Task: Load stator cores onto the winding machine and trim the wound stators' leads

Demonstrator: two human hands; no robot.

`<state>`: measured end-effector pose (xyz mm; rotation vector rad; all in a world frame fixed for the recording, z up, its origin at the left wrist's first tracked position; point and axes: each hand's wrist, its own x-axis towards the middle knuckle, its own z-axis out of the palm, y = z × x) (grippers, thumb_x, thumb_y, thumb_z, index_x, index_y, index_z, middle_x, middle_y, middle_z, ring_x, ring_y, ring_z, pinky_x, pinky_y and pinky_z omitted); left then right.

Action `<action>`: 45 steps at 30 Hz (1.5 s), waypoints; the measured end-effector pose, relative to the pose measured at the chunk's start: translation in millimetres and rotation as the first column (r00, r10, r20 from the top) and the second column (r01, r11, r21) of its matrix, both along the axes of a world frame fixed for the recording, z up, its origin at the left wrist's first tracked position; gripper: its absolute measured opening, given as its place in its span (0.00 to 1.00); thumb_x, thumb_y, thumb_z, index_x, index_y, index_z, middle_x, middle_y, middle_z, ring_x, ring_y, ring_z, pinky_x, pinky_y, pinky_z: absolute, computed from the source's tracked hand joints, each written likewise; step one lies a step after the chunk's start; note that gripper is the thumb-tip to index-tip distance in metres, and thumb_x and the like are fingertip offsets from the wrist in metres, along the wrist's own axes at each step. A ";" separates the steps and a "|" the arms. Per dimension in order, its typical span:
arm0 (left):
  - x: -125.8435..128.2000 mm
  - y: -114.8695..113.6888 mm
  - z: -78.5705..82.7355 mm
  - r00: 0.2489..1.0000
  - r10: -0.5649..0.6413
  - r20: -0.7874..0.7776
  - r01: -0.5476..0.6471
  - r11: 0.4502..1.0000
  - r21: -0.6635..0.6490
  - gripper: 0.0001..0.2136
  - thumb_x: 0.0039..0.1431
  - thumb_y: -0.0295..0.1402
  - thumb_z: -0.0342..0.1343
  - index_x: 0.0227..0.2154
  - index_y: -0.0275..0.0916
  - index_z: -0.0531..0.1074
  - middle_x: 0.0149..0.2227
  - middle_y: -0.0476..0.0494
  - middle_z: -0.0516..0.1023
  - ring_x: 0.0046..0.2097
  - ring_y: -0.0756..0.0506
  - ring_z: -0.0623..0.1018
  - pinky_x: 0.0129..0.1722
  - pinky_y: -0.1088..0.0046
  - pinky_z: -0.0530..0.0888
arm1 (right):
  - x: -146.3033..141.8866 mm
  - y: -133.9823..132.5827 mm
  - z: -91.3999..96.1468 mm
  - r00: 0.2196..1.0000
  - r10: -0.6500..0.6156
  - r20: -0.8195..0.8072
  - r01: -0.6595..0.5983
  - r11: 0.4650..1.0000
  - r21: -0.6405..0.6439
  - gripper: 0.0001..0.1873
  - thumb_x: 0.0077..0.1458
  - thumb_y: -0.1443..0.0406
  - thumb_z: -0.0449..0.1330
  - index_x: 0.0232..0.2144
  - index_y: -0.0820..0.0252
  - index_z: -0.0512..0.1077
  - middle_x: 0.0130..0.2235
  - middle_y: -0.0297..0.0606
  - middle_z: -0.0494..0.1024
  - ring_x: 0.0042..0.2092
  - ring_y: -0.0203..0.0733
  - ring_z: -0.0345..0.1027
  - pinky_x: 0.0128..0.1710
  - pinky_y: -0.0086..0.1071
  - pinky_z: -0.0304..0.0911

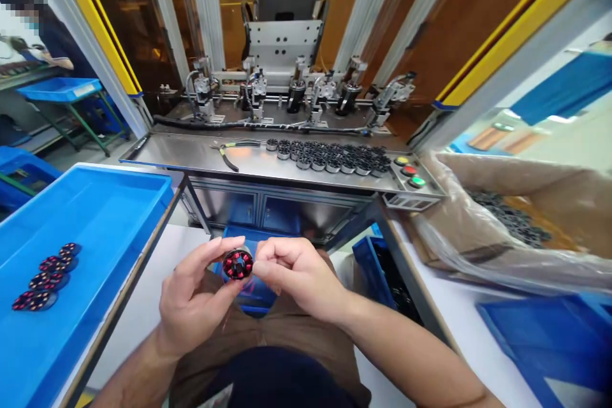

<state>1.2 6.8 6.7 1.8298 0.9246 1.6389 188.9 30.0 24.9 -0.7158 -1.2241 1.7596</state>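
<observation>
A round motor stator (238,264) with red windings and a black centre is held over my lap. My left hand (198,287) grips its rim between thumb and fingers. Right beside it, my right hand (296,271) has its fingers pinched together at the stator's edge; whatever lies in that pinch is too small to make out. Thin reddish wire shows faintly below the stator. Several wound stators (48,274) sit in the blue tray (119,204) at my left.
Ahead, a steel ledge (186,154) carries pliers (229,153), several rows of black stator cores (335,156) and coloured push buttons (408,170). Behind stands a winding machine (287,44). A plastic-lined carton (502,261) with dark parts is at right. A person (62,32) works far left.
</observation>
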 end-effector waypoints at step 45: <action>2.6 9.2 -9.3 0.898 -0.317 0.304 0.421 0.816 -0.395 0.33 0.50 0.21 0.68 0.57 0.53 0.67 0.47 0.44 0.80 0.42 0.48 0.81 0.40 0.78 0.80 | 28.2 -2.9 -34.1 0.958 0.258 0.121 -0.245 0.963 -0.114 0.20 0.50 0.52 0.69 0.21 0.62 0.71 0.18 0.28 0.68 0.20 0.28 0.56 0.20 0.25 0.52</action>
